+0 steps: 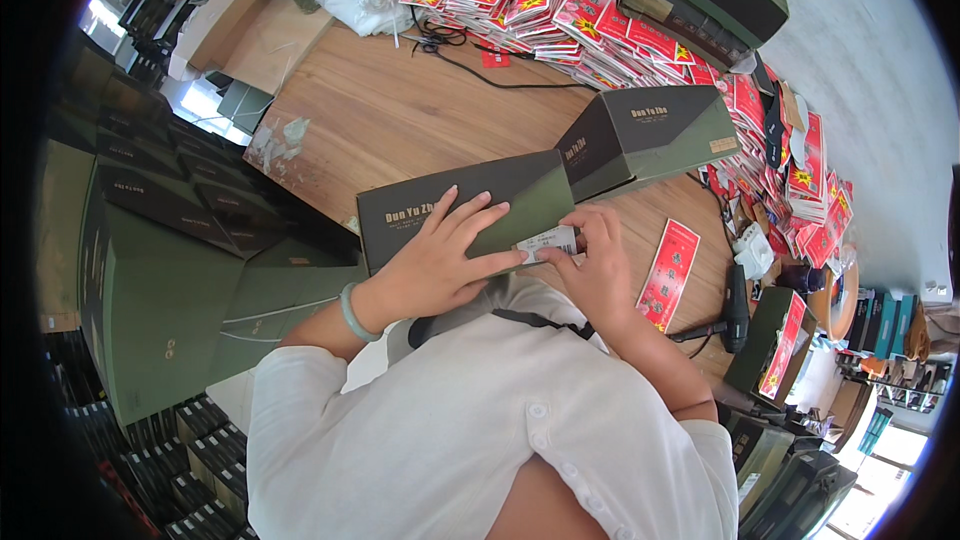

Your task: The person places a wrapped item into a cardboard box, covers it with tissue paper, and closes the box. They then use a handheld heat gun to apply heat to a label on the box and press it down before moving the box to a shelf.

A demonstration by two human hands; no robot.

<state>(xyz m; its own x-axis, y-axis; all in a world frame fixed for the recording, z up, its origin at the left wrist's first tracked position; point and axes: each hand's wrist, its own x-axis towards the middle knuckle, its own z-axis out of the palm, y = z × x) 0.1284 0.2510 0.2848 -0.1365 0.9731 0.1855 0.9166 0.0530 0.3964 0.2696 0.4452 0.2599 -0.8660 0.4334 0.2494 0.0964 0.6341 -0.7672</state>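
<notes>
A dark grey and green shoebox-like carton (535, 185) lies on the wooden table right in front of me. My left hand (440, 255) rests on its top with fingers spread, a pale bangle on the wrist. One of its fingertips touches a white printed label (548, 242) at the carton's near right edge. Thumb and finger of my right hand (600, 262) pinch that label's right end. Whether the label is stuck down all along cannot be made out. A second carton (655, 140) of the same colours stands just behind, at the right.
Red printed cards (570, 10) lie heaped along the table's far side. One red card (670, 273) lies right of my hand, near a black heat gun (735, 310). A black cable (520, 87) crosses the wooden table (400, 105). Large green cartons (170, 300) stand at left.
</notes>
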